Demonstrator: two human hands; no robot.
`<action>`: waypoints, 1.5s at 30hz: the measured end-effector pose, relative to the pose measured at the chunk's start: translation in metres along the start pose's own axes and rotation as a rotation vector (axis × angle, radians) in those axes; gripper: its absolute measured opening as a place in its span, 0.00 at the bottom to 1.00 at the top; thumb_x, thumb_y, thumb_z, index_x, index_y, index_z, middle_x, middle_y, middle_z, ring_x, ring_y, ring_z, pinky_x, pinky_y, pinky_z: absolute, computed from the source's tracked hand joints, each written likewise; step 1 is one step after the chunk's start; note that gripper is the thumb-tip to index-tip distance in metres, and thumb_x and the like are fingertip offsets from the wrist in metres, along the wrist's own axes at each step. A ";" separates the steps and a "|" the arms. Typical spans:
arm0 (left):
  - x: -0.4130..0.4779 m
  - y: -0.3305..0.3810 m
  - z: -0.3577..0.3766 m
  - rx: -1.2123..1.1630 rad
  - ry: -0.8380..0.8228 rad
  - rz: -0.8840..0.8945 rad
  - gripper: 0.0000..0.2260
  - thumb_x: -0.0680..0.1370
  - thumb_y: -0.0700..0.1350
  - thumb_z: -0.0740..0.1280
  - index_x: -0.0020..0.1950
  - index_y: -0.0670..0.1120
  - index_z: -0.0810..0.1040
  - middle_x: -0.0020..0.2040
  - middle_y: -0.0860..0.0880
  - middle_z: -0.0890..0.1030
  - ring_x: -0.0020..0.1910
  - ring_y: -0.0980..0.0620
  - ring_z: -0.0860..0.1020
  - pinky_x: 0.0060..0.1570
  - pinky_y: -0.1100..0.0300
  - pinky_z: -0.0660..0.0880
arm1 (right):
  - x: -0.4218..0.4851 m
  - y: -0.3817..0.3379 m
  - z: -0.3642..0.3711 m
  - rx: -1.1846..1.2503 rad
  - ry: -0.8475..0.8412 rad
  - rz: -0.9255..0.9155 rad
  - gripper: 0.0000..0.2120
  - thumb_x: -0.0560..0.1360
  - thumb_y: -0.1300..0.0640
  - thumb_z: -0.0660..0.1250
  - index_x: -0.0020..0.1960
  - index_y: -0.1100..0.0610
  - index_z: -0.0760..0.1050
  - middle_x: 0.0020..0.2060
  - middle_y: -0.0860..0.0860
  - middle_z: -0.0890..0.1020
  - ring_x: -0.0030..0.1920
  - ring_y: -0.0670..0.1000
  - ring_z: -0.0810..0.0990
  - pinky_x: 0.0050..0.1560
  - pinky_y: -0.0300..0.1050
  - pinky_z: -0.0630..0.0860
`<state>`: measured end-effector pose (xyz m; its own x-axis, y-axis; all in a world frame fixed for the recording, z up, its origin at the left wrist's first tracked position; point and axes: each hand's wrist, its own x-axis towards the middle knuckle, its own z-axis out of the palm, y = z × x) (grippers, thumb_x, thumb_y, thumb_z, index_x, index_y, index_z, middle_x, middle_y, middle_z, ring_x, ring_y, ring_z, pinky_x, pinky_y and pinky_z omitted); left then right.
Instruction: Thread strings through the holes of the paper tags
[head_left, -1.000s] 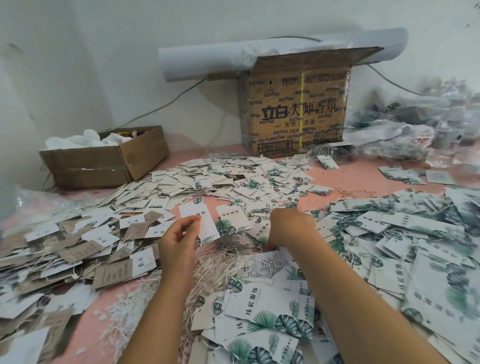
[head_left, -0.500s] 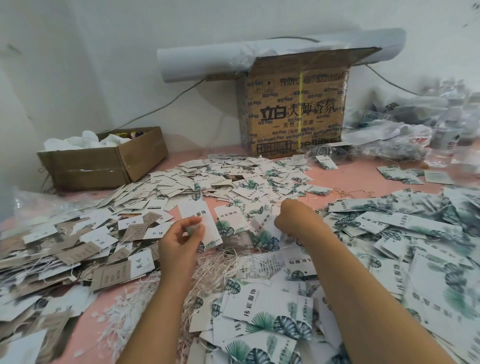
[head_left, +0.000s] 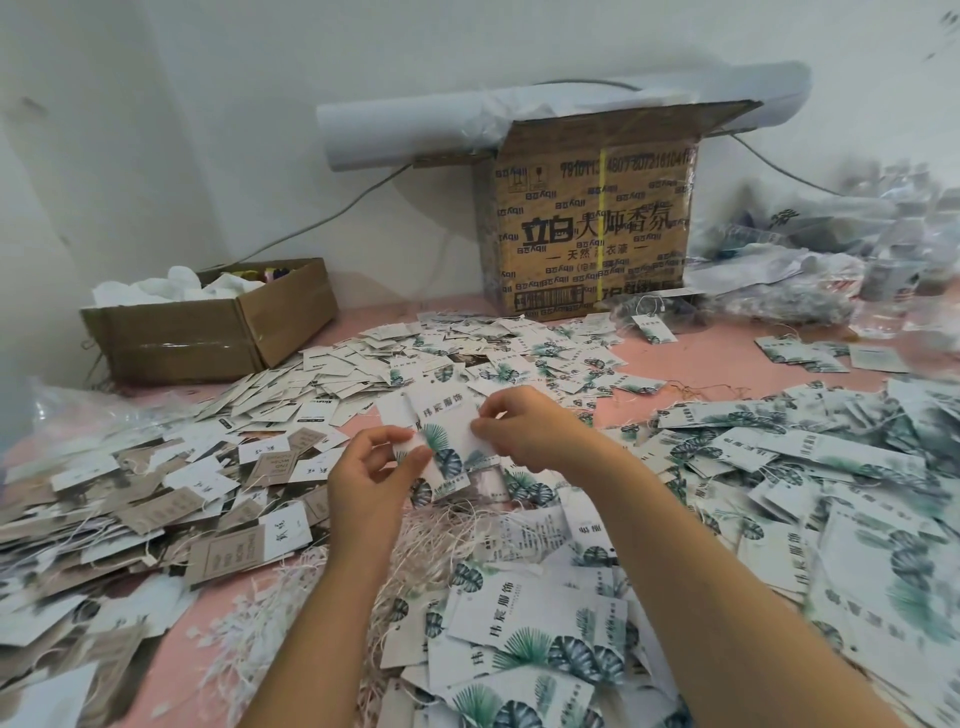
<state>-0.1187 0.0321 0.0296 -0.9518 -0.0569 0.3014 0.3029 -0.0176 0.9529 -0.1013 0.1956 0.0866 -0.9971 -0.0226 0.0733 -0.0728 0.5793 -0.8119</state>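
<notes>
Head view: I see the left hand and right hand close together above the middle of the bench. Each pinches a side edge of a leaf-printed tag, lifted clear of the piles, I judge to expose its hole. I cannot tell whether a string is through it. Loose strings lie just below the hands, within easy reach. More tags heap toward the far and right edges.

Soft, even light, moderately bright; shadows faint, no hard edges. Mild sheen on tape of small cardboard box at 9 o'clock. Wide-angle stretch at frame edges: plastic bags at 2 o'clock blurred, paper tags at 4 o'clock smeared; centre sharp
</notes>
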 end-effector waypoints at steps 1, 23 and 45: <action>-0.001 0.003 0.001 -0.007 -0.001 0.007 0.12 0.63 0.50 0.74 0.43 0.58 0.77 0.44 0.50 0.84 0.39 0.54 0.81 0.37 0.60 0.73 | 0.000 -0.001 0.002 -0.007 -0.003 -0.005 0.09 0.78 0.57 0.61 0.40 0.55 0.72 0.29 0.48 0.72 0.23 0.44 0.65 0.18 0.31 0.60; -0.003 0.043 0.012 0.148 -0.442 -0.006 0.12 0.81 0.42 0.59 0.48 0.54 0.81 0.40 0.53 0.84 0.39 0.57 0.80 0.34 0.64 0.75 | -0.010 -0.022 -0.005 0.745 -0.191 -0.124 0.23 0.70 0.81 0.48 0.56 0.59 0.66 0.36 0.54 0.69 0.23 0.47 0.67 0.22 0.36 0.64; -0.007 0.064 0.005 0.136 -0.342 0.129 0.08 0.67 0.54 0.68 0.40 0.52 0.83 0.42 0.42 0.83 0.44 0.36 0.79 0.49 0.39 0.75 | -0.015 -0.028 -0.022 0.042 0.087 -0.302 0.04 0.71 0.62 0.72 0.38 0.56 0.82 0.24 0.43 0.77 0.23 0.39 0.68 0.27 0.31 0.65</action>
<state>-0.0932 0.0364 0.0884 -0.8746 0.2866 0.3910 0.4336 0.1013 0.8954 -0.0834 0.1978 0.1206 -0.9246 -0.1178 0.3622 -0.3679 0.5225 -0.7692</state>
